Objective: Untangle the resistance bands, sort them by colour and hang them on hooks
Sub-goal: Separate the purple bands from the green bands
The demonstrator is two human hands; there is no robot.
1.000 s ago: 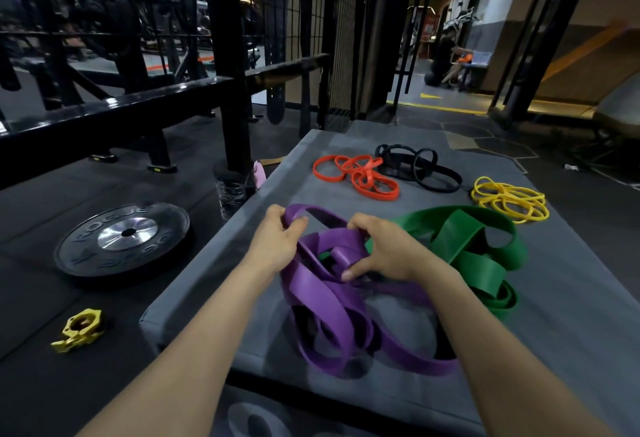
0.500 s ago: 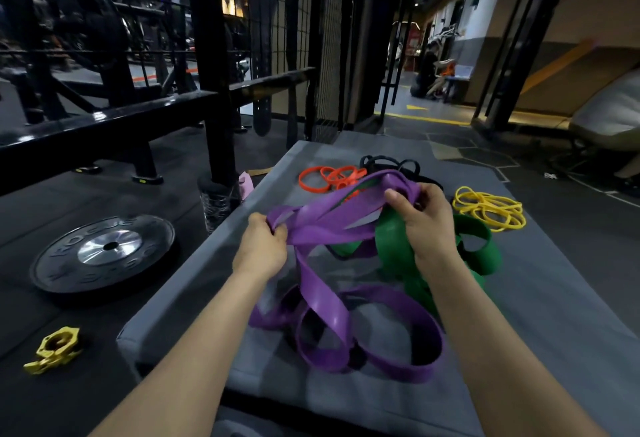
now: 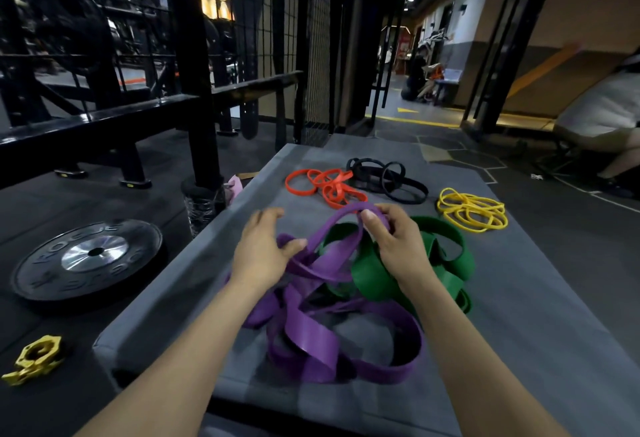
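A tangle of wide purple bands [image 3: 311, 336] lies on the near part of a grey padded mat [image 3: 526, 305], knotted into wide green bands [image 3: 450, 256] on its right. My right hand [image 3: 398, 246] pinches a raised purple loop between thumb and fingers, above the green bands. My left hand [image 3: 259, 253] hovers over the left of the tangle with its fingers spread and only the thumb touching a purple strand. Further back lie separate heaps of orange bands [image 3: 329, 187], black bands [image 3: 388, 180] and thin yellow bands [image 3: 471, 210]. No hooks are in sight.
On the dark floor to the left lie a black weight plate [image 3: 90, 256] and a yellow bar collar [image 3: 34, 358]. A black rack post [image 3: 197, 90] and a clear bottle [image 3: 201, 206] stand by the mat's left edge. A person [image 3: 602, 114] sits at the right.
My left hand has let go of the purple band and spread its fingers. The strand stretched between both hands has gone slack, and my right hand has come lower with its loop.
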